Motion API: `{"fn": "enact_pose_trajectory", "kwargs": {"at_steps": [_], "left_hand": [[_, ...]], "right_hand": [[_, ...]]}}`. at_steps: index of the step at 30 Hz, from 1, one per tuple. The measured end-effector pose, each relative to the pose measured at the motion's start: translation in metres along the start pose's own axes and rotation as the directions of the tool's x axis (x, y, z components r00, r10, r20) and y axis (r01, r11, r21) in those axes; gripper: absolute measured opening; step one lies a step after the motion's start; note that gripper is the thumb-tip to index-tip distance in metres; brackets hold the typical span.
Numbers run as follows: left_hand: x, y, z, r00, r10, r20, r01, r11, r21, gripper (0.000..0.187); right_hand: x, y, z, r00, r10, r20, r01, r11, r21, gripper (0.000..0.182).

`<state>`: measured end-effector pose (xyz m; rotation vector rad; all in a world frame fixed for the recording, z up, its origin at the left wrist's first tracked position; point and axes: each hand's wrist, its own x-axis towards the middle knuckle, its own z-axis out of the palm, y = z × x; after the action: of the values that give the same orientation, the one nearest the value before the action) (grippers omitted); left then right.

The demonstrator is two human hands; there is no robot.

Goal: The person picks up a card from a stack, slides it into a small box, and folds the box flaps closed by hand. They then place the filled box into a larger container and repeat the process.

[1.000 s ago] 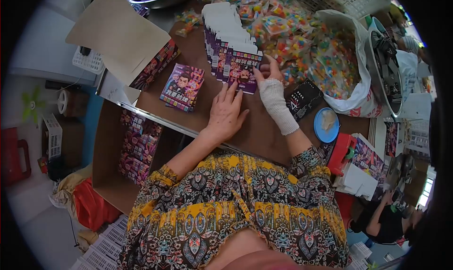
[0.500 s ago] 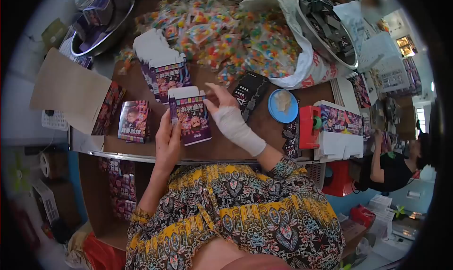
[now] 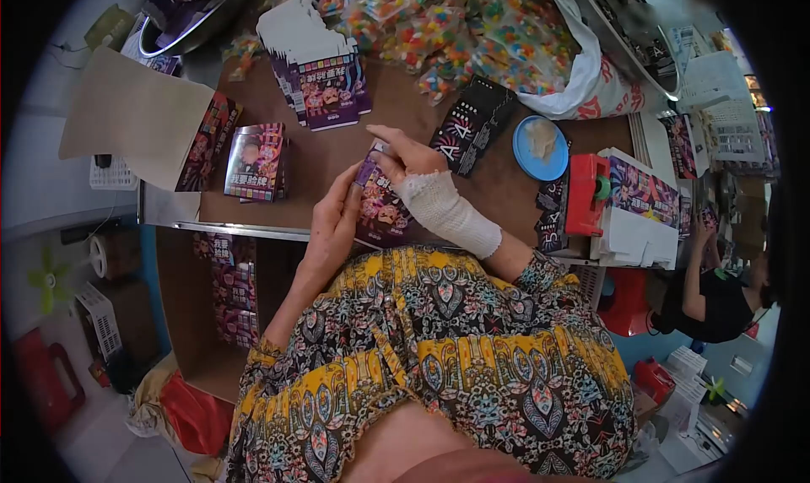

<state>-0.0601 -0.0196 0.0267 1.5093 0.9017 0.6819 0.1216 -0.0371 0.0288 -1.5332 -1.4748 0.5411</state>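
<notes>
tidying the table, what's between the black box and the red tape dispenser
In the head view, the blue dish, with something pale on it; black printed pieces also lie beside the dispenser.

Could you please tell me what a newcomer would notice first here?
Probably the heap of bright packets across the far side of the table. Next might come the white wrap on the right hand and wrist, by the purple box held in front of the patterned top.
</notes>
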Motion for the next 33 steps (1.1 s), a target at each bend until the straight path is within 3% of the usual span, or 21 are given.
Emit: {"fn": "enact_pose_trajectory", "kwargs": {"at_steps": [4, 7, 10, 12, 14, 16, 17, 20, 22, 23, 26, 29, 31, 33], "left_hand": [[-0.016, 0.005, -0.005, 0.996, -0.075, 0.051, 0.069, 0.992, 0.103, 0.041], [-0.032, -0.02, -0.013, 0.993, -0.099, 0.064, 0.098, 0.995, 0.029, 0.025], [-0.026, 0.009, -0.014, 0.989, -0.069, -0.13, 0.076, 0.996, 0.049, 0.019], [-0.022, 0.001, -0.018, 0.969, 0.013, -0.248, 0.004, 0.998, 0.065, 0.02], [-0.021, 0.001, -0.018, 0.967, 0.023, -0.256, -0.026, 1.0, -0.008, 0.021], [-0.021, -0.004, -0.012, 0.966, 0.035, -0.255, -0.06, 0.994, -0.094, 0.025], [-0.022, -0.005, -0.01, 0.969, 0.037, -0.245, -0.063, 0.993, -0.099, 0.025], [-0.026, -0.001, -0.001, 0.99, -0.013, -0.139, -0.009, 0.988, -0.153, 0.029], [-0.027, 0.022, 0.008, 0.953, 0.034, -0.302, -0.118, 0.957, -0.265, 0.045], [-0.029, 0.013, -0.001, 0.962, 0.071, -0.262, -0.146, 0.95, -0.278, 0.062], [-0.034, 0.002, -0.015, 0.988, 0.017, -0.155, -0.062, 0.955, -0.291, 0.061], [-0.035, 0.001, -0.024, 0.989, -0.057, -0.136, -0.008, 0.901, -0.434, 0.047], [-0.036, -0.011, -0.03, 0.99, -0.093, -0.107, 0.034, 0.887, -0.46, 0.042], [-0.034, -0.009, -0.025, 0.981, -0.152, -0.122, 0.079, 0.883, -0.463, 0.024]], "right_hand": [[0.01, -0.027, 0.005, 0.998, -0.024, 0.049, 0.022, 0.999, 0.049, 0.043], [0.023, -0.034, 0.02, 0.986, -0.159, 0.038, 0.155, 0.982, 0.107, 0.041], [0.033, -0.033, 0.028, 0.884, -0.455, -0.108, 0.44, 0.888, -0.136, 0.04], [0.038, -0.037, 0.008, 0.83, -0.518, -0.21, 0.455, 0.844, -0.284, 0.041], [0.023, -0.027, 0.0, 0.849, -0.48, -0.219, 0.405, 0.859, -0.313, 0.045], [0.0, -0.018, 0.003, 0.978, -0.115, -0.175, 0.14, 0.981, 0.136, 0.051], [-0.011, -0.015, 0.001, 0.996, -0.052, -0.077, 0.064, 0.984, 0.168, 0.053], [-0.026, -0.006, -0.001, 0.999, 0.035, 0.037, -0.039, 0.995, 0.096, 0.056], [-0.028, -0.007, -0.004, 0.999, 0.031, 0.036, -0.036, 0.989, 0.145, 0.057], [-0.029, -0.008, -0.004, 0.999, 0.024, 0.037, -0.031, 0.98, 0.197, 0.057], [-0.028, -0.015, -0.003, 0.993, 0.092, 0.072, -0.108, 0.958, 0.267, 0.053], [-0.03, 0.0, 0.005, 0.994, -0.047, 0.098, 0.009, 0.932, 0.363, 0.045], [-0.036, 0.005, 0.005, 0.993, -0.058, 0.1, 0.02, 0.939, 0.343, 0.041], [-0.043, 0.006, 0.001, 0.971, 0.08, 0.223, -0.16, 0.916, 0.367, 0.038]]}}
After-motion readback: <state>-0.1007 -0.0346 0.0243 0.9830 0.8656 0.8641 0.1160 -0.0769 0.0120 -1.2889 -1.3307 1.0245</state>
